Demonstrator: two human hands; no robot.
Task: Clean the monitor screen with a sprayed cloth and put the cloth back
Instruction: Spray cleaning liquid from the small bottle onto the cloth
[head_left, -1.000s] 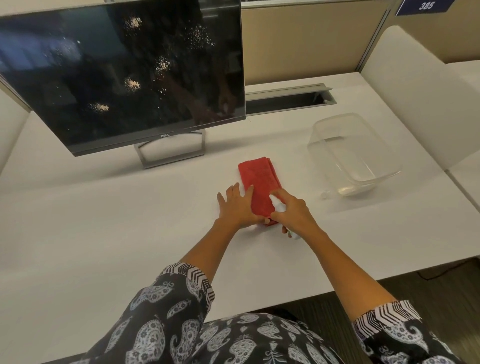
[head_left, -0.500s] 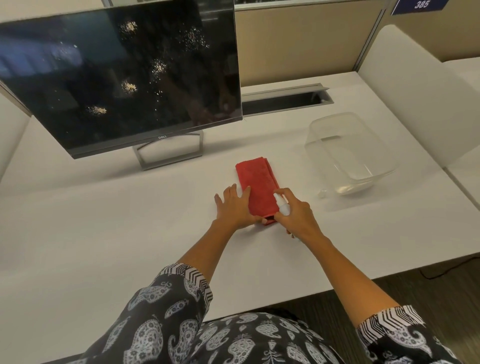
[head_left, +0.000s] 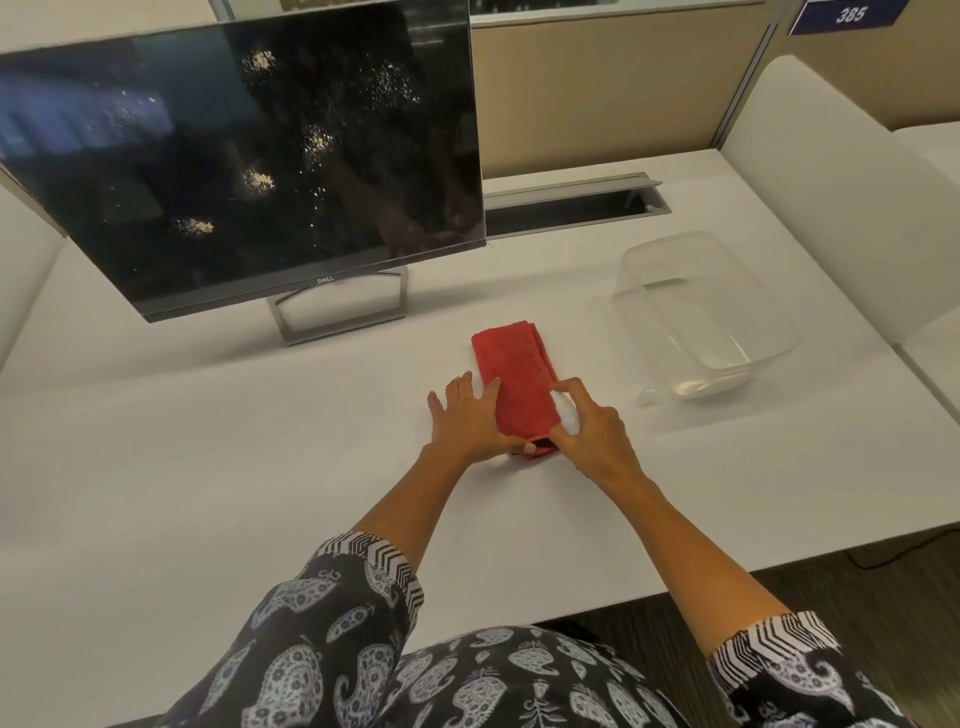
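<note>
- One head-worn, wide-angle view looks forward and down from above the bench (head_left: 208, 467).
- Arms reach away from the lens; the monitor (head_left: 249, 156) stands farther off, upper left.
</note>
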